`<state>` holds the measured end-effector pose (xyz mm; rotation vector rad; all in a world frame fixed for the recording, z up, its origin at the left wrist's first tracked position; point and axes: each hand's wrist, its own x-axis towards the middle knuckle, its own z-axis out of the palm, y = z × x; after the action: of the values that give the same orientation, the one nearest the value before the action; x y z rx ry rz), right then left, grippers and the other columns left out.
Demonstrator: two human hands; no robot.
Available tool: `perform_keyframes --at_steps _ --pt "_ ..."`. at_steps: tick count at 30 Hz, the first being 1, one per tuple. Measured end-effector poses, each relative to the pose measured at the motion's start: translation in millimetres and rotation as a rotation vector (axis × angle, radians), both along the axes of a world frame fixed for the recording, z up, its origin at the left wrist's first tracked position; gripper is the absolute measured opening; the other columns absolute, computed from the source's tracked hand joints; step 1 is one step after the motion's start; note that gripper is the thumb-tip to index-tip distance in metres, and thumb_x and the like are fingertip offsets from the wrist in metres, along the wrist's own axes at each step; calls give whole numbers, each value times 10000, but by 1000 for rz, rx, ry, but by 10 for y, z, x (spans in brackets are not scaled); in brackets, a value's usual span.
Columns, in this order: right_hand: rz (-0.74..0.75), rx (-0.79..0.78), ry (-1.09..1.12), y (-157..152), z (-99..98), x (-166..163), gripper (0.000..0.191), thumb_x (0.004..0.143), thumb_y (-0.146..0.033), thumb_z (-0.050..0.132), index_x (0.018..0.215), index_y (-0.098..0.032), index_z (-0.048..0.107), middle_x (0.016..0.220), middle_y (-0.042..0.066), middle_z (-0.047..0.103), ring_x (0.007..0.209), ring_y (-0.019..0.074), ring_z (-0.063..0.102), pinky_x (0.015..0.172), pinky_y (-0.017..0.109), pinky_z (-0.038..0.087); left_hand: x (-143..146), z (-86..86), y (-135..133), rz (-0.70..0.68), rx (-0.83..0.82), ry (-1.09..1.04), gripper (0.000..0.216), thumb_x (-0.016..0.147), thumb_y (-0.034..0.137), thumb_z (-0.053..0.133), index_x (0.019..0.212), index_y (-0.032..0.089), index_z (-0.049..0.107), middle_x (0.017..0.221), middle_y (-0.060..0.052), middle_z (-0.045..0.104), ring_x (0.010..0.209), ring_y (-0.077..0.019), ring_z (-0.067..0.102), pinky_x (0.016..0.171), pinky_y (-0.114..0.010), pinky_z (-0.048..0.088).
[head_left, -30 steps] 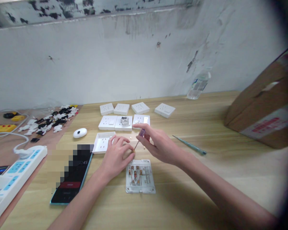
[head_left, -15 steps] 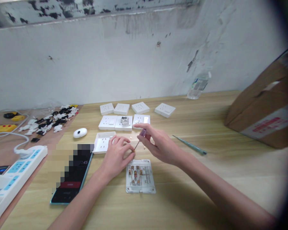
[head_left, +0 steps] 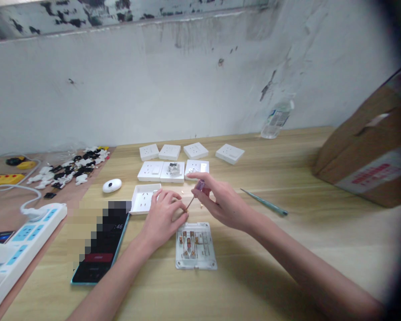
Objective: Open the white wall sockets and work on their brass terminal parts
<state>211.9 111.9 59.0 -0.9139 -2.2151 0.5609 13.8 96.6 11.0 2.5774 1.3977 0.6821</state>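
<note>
My right hand (head_left: 214,195) is closed around the purple handle of a screwdriver (head_left: 194,199), its shaft slanting down to the left. The screwdriver's tip meets a tiny brass-coloured part (head_left: 186,211) at the fingertips of my left hand (head_left: 167,215). My left thumb and index finger pinch that part against the tabletop. Just below them lies a clear socket back (head_left: 205,256) with brass contacts in it. Beside my left hand, partly covered by it, a white socket faceplate (head_left: 140,199) rests inside up. A few tiny brass-coloured bits (head_left: 201,206) lie near the screwdriver.
Several white sockets (head_left: 169,152) stand in rows behind my hands. A green pen-like tool (head_left: 265,203) lies on the right, before a cardboard box (head_left: 370,147). A phone (head_left: 102,245), a white oval device (head_left: 112,185) and a power strip (head_left: 26,240) are on the left. A bottle (head_left: 278,118) leans by the wall.
Both hands keep almost the same place and grip, with the screwdriver tip still on the small part. The last visible digits on the phone's screen went from 45 to 46.
</note>
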Motion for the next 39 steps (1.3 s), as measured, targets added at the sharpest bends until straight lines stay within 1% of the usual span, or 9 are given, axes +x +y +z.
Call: perform_keyframes --at_steps 16,24,39 --pt "-14 -18 2 -13 -14 21 346 942 -267 411 1258 -127 422 791 35 622 629 131 528 601 270 379 -2 6 -2 1 -10 -1 71 843 292 598 845 250 655 1033 -18 583 1055 -224 499 1048 -517 246" --pt "-36 -16 0 -12 -21 47 348 942 -275 415 1258 -130 427 744 19 603 614 130 520 593 267 372 6 14 -3 2 -8 6 73 842 304 602 837 249 650 1029 -20 577 1053 -228 494 1047 -517 251" --pt "-20 36 -8 -8 -8 -40 314 940 -248 397 1229 -134 444 746 20 599 623 127 523 602 261 387 4 11 2 -8 -11 11 67 846 290 588 840 247 640 1029 -18 583 1047 -228 506 1053 -524 242"
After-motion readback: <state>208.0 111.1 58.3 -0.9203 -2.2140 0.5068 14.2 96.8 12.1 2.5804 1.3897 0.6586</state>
